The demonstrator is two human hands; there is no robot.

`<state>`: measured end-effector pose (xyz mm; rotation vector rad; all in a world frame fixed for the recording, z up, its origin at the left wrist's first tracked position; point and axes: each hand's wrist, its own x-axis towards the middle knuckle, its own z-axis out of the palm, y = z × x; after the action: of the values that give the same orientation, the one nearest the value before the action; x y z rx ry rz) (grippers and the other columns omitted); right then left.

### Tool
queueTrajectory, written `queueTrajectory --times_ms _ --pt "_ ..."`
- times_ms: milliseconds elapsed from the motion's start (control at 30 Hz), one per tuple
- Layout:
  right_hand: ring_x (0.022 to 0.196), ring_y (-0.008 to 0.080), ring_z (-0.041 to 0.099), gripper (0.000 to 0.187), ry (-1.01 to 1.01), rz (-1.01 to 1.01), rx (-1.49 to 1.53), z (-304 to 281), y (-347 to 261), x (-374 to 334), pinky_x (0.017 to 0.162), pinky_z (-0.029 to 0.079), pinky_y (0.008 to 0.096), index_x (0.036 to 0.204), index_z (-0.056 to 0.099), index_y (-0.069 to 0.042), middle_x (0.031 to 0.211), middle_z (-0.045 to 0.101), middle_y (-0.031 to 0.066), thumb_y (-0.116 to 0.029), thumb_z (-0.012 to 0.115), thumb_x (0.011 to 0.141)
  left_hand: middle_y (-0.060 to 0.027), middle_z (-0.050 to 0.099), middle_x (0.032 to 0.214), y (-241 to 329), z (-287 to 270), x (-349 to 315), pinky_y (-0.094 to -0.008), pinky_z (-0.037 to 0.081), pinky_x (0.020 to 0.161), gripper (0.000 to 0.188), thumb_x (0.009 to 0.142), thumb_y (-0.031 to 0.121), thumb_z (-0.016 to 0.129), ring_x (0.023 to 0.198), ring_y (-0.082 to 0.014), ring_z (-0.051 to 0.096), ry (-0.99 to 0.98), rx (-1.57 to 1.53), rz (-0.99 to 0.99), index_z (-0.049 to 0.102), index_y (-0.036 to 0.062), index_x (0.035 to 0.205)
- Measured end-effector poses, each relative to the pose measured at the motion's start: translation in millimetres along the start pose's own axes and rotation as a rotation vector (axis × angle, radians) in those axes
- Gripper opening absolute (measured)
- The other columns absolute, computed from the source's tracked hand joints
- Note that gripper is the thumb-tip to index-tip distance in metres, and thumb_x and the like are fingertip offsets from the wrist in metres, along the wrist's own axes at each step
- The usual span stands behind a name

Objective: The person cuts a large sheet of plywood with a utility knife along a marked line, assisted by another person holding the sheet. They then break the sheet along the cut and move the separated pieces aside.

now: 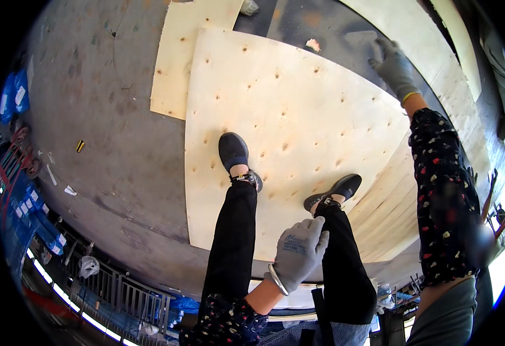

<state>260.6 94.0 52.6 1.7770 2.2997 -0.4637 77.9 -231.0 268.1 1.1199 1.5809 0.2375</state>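
Observation:
My left hand (300,252), in a grey glove with a silver bangle at the wrist, hovers in front of my left-of-centre lap near my right knee. Its fingers curl under, and nothing shows in them. Far to the right reaches my right hand (395,68), gloved in grey with a yellow cuff, its fingers apart and slightly blurred. It is above the dark floor strip beside a long pale plywood sheet (417,43). Under my shoes lies a large knotty plywood sheet (287,115). A smaller plywood piece (172,81) lies partly beneath its left edge.
Grey floor (108,167) stretches left, with a small yellow-and-black object (80,146) on it. A wood scrap (313,45) lies beyond the sheet. Metal racking (120,294), blue-wrapped bundles (30,202) and a red trolley (19,155) stand along the left and lower left.

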Motion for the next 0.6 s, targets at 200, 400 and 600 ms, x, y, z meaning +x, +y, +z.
queueTrajectory --times_ms 200,400,600 --pt "0.11 0.0343 0.055 0.052 -0.287 0.013 0.1 56 -34 -65 0.092 0.046 0.0442 0.122 0.056 -0.013 0.12 0.055 0.0178 -0.034 0.068 0.076 -0.0144 0.059 0.077 -1 -3 1 -0.0417 0.048 0.063 0.025 0.082 0.013 0.064 0.069 -0.0318 0.059 0.036 0.045 0.023 0.058 0.0013 0.104" --pt "0.104 0.0359 0.057 0.041 -0.389 0.14 0.353 103 -128 -181 0.09 0.047 0.0453 0.116 0.056 -0.01 0.114 0.055 0.018 -0.031 0.062 0.082 -0.0107 0.06 0.081 -10 2 -5 -0.042 0.047 0.064 0.023 0.084 0.019 0.058 0.074 -0.0286 0.06 -0.023 0.184 0.077 0.058 0.0059 0.103" --pt "0.1 0.0376 0.059 0.034 -0.46 0.259 0.628 68 -157 -254 0.087 0.048 0.0446 0.112 0.058 -0.006 0.107 0.059 0.0195 -0.024 0.061 0.083 -0.0162 0.063 0.088 -4 -4 1 -0.0431 0.049 0.072 0.023 0.084 0.013 0.057 0.082 -0.034 0.062 -0.13 0.189 0.09 0.059 0.0035 0.104"
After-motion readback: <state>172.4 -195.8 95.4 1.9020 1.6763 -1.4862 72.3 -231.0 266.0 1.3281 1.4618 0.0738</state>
